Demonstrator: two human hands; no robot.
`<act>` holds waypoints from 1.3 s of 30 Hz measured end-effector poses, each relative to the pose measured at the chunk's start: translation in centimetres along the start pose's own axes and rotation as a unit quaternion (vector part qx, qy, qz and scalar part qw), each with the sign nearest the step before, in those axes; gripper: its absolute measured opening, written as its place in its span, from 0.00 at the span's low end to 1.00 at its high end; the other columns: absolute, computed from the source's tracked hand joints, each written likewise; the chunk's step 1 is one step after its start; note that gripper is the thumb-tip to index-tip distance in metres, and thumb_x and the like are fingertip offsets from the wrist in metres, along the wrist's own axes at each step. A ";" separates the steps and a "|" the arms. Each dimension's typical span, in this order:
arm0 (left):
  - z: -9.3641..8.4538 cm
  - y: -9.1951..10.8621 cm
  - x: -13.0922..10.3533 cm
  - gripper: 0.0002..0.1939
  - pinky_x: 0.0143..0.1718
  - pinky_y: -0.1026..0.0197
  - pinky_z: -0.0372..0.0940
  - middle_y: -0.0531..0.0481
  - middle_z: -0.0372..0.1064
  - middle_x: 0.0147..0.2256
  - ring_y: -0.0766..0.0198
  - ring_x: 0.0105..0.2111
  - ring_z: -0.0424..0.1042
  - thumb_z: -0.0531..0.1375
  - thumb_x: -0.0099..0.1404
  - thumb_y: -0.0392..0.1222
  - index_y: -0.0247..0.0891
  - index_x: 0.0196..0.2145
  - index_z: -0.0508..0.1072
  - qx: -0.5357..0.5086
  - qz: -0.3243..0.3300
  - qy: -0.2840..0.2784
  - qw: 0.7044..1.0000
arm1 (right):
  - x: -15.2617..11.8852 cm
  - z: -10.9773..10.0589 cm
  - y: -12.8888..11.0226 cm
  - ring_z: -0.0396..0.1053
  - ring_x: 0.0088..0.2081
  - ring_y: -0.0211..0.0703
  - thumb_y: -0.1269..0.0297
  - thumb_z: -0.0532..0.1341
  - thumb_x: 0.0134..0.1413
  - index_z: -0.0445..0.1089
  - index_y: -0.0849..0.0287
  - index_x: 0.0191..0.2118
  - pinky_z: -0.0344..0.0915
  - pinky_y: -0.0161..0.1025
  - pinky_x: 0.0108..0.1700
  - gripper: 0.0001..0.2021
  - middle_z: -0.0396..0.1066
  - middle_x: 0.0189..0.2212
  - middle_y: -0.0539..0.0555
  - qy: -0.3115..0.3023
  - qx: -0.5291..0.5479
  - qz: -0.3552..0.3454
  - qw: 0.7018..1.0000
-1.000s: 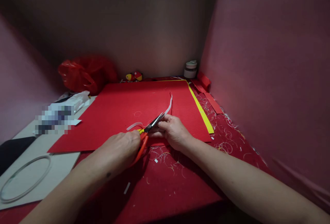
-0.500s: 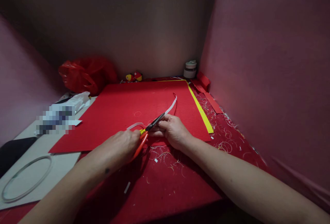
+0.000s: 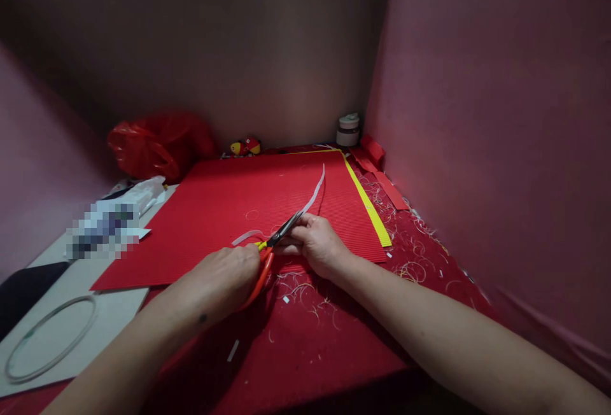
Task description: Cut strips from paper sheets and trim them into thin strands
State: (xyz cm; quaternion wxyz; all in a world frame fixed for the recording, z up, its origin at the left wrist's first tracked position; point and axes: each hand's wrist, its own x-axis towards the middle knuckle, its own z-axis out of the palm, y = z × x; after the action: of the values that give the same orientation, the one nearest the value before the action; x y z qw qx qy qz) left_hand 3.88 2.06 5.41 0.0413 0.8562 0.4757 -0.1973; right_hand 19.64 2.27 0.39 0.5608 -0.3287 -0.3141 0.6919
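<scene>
My left hand [image 3: 236, 268] is closed round the orange and yellow handles of a pair of scissors [image 3: 284, 230], whose dark blades point up and to the right. Between the fingers of my right hand [image 3: 317, 242] is a thin white strip [image 3: 315, 195], pinched right beside the blade tips. The strip's free end rises in a curve over a ribbed red sheet [image 3: 229, 198]. Another white length [image 3: 248, 235] shows left of the blades; whether it joins the held strip I cannot tell. My right fingers are partly hidden behind the scissors.
A yellow strip [image 3: 370, 205] edges the red sheet, with thread scraps [image 3: 410, 272] scattered to its right. At the back are a red plastic bag [image 3: 160, 144], a small toy [image 3: 245, 146] and a lidded jar [image 3: 348, 132]. A wire ring [image 3: 50, 338] lies on a pale board at left.
The strip's free end was curled over at its tip and now stands straighter. Both hands keep nearly the same place, and the view has shifted slightly.
</scene>
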 end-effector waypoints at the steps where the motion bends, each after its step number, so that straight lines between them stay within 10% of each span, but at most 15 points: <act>1: -0.1 0.1 0.1 0.14 0.30 0.53 0.62 0.37 0.70 0.37 0.51 0.33 0.72 0.45 0.63 0.41 0.34 0.39 0.66 0.000 -0.005 0.000 1.000 | 0.0 0.0 0.0 0.73 0.26 0.39 0.80 0.56 0.42 0.65 0.64 0.27 0.72 0.41 0.36 0.07 0.71 0.21 0.51 0.001 -0.001 0.000 1.000; 39: -1.1 1.0 0.1 0.16 0.29 0.57 0.63 0.40 0.71 0.31 0.55 0.29 0.72 0.41 0.63 0.34 0.33 0.41 0.66 0.084 -0.035 0.014 0.996 | 0.0 -0.2 -0.1 0.72 0.26 0.37 0.79 0.55 0.42 0.65 0.62 0.27 0.71 0.35 0.33 0.07 0.72 0.23 0.51 -0.002 0.004 -0.027 1.000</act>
State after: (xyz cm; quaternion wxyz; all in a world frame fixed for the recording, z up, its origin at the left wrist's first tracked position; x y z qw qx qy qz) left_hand 5.11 1.88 6.26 -0.0445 0.8424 0.4873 -0.2254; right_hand 19.83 2.31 0.33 0.5802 -0.3163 -0.3211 0.6784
